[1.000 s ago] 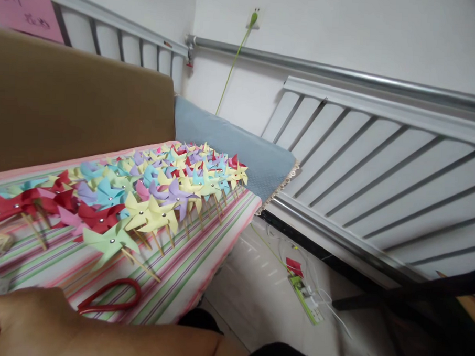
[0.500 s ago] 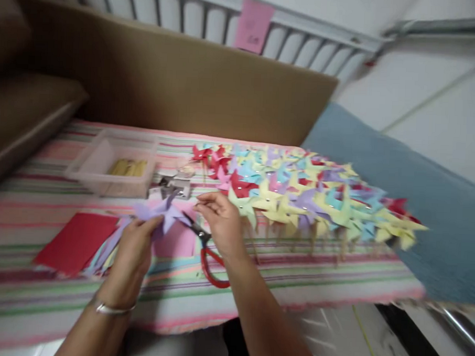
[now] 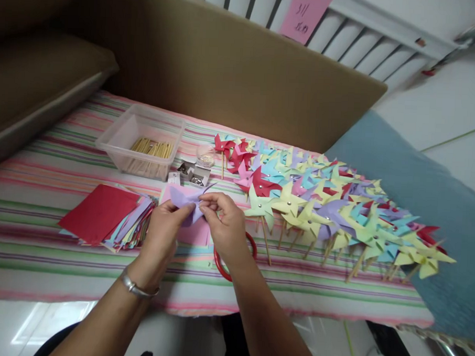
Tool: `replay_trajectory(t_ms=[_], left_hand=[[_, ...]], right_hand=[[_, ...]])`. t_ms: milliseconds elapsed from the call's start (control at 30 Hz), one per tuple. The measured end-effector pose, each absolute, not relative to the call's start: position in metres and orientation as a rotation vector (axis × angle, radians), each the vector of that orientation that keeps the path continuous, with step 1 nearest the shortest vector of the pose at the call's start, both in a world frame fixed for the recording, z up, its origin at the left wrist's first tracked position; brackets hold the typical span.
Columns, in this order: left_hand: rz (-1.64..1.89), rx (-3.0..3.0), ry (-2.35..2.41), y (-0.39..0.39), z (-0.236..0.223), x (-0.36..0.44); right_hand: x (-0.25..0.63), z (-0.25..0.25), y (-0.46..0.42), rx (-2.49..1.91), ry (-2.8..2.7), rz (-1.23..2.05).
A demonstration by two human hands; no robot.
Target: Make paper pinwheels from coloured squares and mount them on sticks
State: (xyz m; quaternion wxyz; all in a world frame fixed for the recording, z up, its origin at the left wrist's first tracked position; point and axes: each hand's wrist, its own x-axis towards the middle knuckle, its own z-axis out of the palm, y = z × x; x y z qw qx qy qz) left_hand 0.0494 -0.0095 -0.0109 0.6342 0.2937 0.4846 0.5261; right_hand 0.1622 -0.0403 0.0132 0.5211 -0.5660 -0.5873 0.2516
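Between my hands is a piece of purple paper (image 3: 187, 199) with pointed, partly folded flaps. My left hand (image 3: 162, 230) grips its near left side between thumb and fingers. My right hand (image 3: 225, 222) pinches the paper's right side near the middle; whether a small part sits between those fingertips is hidden. Below the paper lie pink sheets (image 3: 198, 234). Red-handled scissors (image 3: 220, 265) rest on the cloth, partly covered by my right hand and wrist. A stack of coloured paper squares, red sheet (image 3: 100, 214) on top, is left of my left hand.
Rows of finished paper pinwheels (image 3: 289, 198) on sticks cover the right side of the striped cloth (image 3: 30, 232). A clear plastic bin (image 3: 122, 157) holds short wooden sticks. Beside it are a small box of metal fasteners (image 3: 198, 176) and a round container (image 3: 205, 155). A cardboard panel (image 3: 226, 78) stands behind.
My right hand has come left onto the purple paper, where before it was apart from it. The purple flaps are now drawn inward. The view has shifted, so everything sits differently in the frame.
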Motion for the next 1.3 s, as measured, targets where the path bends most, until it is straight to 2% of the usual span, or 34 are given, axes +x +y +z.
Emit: replay_trajectory(t_ms=[567,733,967,1100,1300], left_hand=[[1.123,0.593,0.926,-0.015,-0.013,0.056],[1.131,0.599,0.927,-0.015,-0.012,0.058],[1.169,0.658,0.952,-0.015,-0.016,0.058],[1.175,0.651,0.965,-0.015,-0.013,0.058],[1.151,0.617,1.012,-0.013,-0.015,0.056]], right_hand=[[0.170,0.012,-0.039,-1.363,-1.295,0.791],[0.172,0.010,-0.037,-1.367,-1.275,0.764],[0.175,0.008,-0.036,-1.545,-1.319,0.555],[0.176,0.004,-0.033,-1.556,-1.186,0.704],[0.172,-0.004,-0.028,-1.290,-1.053,1.022]])
